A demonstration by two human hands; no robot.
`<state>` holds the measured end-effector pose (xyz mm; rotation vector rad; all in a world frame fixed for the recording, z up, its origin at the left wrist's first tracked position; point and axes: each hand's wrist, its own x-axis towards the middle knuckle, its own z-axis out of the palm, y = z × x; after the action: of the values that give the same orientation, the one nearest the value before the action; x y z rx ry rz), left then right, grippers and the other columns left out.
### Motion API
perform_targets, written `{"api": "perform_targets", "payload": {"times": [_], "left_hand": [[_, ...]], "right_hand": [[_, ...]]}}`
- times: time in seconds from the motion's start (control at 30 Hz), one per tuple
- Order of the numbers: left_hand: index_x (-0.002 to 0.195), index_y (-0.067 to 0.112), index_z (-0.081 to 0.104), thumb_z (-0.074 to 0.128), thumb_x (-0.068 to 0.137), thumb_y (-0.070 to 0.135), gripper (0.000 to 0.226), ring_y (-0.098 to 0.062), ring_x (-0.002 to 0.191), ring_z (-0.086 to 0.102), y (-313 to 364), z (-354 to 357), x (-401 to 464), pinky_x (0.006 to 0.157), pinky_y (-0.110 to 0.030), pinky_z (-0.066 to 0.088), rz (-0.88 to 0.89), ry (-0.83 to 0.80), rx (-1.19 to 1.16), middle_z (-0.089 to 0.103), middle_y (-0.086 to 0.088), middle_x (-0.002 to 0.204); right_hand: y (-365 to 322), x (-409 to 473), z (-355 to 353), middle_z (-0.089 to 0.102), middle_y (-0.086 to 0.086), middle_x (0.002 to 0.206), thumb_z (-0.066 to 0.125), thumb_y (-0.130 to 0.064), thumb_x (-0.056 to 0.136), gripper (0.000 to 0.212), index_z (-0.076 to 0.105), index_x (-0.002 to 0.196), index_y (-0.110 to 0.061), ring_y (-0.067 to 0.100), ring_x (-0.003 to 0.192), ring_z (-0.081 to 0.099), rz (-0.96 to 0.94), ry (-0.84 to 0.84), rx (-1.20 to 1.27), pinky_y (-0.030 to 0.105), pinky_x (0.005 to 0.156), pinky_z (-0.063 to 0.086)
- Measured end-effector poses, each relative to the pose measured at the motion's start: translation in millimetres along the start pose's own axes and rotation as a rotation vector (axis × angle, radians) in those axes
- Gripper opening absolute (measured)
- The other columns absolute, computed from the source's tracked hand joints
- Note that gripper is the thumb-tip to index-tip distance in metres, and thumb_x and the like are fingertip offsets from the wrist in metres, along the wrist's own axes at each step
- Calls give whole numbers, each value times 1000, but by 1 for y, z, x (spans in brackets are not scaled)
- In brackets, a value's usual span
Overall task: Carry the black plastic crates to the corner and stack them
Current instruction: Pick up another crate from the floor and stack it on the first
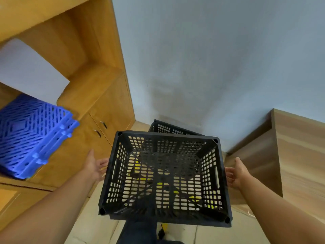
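An empty black plastic crate point(165, 175) with perforated walls hangs in front of me above the floor, open side up. My left hand point(95, 166) presses its left wall by the handle slot, fingers against the plastic. My right hand point(235, 173) presses the right wall the same way, so the crate is held between both hands. Behind it, a second black crate point(168, 128) sits on the floor in the corner against the grey wall; only its far rim shows. My leg and shoe are visible through the held crate's bottom.
A wooden cabinet point(105, 110) with two door handles lines the left side. Blue plastic grid panels point(33, 134) are stacked on its lower counter. A wooden box-like unit point(284, 155) stands at the right. The floor is pale tile.
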<state>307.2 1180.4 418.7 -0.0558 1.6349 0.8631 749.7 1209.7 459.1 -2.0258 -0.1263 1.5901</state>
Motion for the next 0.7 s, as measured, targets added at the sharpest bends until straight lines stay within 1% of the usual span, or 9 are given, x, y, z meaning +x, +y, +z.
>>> {"api": "perform_targets", "payload": {"times": [0.07, 0.17, 0.2, 0.27, 0.4, 0.47, 0.5, 0.6, 0.7], "left_hand": [[109, 8, 60, 23, 81, 77, 83, -32, 125, 43, 24, 11, 17, 106, -56, 30, -2, -17, 29, 52, -14, 131], [118, 7, 58, 25, 79, 78, 89, -33, 123, 46, 63, 26, 42, 104, -57, 33, -11, -42, 96, 53, -15, 131], [120, 7, 58, 25, 79, 78, 89, -33, 123, 46, 75, 31, 49, 104, -57, 33, -15, -52, 121, 53, -14, 131], [122, 6, 57, 25, 81, 76, 87, -34, 124, 45, 100, 42, 61, 104, -56, 33, -22, -67, 163, 53, -13, 130], [119, 6, 58, 29, 80, 75, 84, -37, 117, 51, 146, 68, 94, 103, -56, 37, -34, -116, 190, 55, -18, 128], [121, 6, 57, 28, 82, 74, 83, -36, 118, 50, 162, 79, 104, 104, -55, 35, -27, -118, 205, 53, -18, 129], [122, 6, 56, 27, 83, 73, 83, -36, 118, 50, 169, 87, 109, 104, -54, 35, -26, -124, 219, 53, -18, 129], [127, 5, 53, 24, 89, 68, 79, -34, 119, 48, 186, 109, 125, 100, -50, 34, -21, -140, 276, 54, -16, 126], [131, 4, 50, 24, 90, 66, 79, -35, 127, 44, 198, 132, 144, 106, -50, 31, -19, -146, 283, 48, -19, 137]], "right_hand": [[-10, 6, 11, 56, 21, 95, 27, -59, 94, 73, 47, 125, 4, 32, 82, 54, 2, 19, 22, 44, 75, 45], [-25, 15, 28, 56, 22, 100, 27, -59, 94, 73, 47, 123, 4, 34, 86, 55, 7, 44, 59, 47, 86, 44], [-30, 18, 34, 56, 22, 100, 27, -59, 94, 72, 48, 122, 4, 34, 87, 55, 13, 53, 68, 47, 87, 43], [-40, 22, 47, 56, 22, 98, 27, -59, 94, 70, 49, 119, 3, 33, 86, 55, 26, 71, 93, 47, 86, 43], [-60, 35, 72, 57, 21, 92, 25, -59, 95, 67, 50, 105, 3, 32, 81, 55, 28, 112, 144, 44, 79, 45], [-69, 38, 80, 56, 21, 91, 24, -58, 96, 66, 51, 94, 3, 32, 80, 55, 19, 126, 164, 45, 84, 42], [-74, 43, 83, 56, 21, 91, 24, -57, 96, 66, 50, 93, 3, 32, 81, 55, 20, 134, 175, 45, 87, 41], [-88, 61, 90, 56, 20, 93, 25, -58, 95, 66, 49, 108, 3, 32, 83, 55, 27, 162, 206, 46, 91, 41], [-105, 83, 94, 56, 20, 96, 27, -59, 94, 72, 46, 123, 4, 34, 96, 55, 37, 158, 225, 48, 100, 40]]}}
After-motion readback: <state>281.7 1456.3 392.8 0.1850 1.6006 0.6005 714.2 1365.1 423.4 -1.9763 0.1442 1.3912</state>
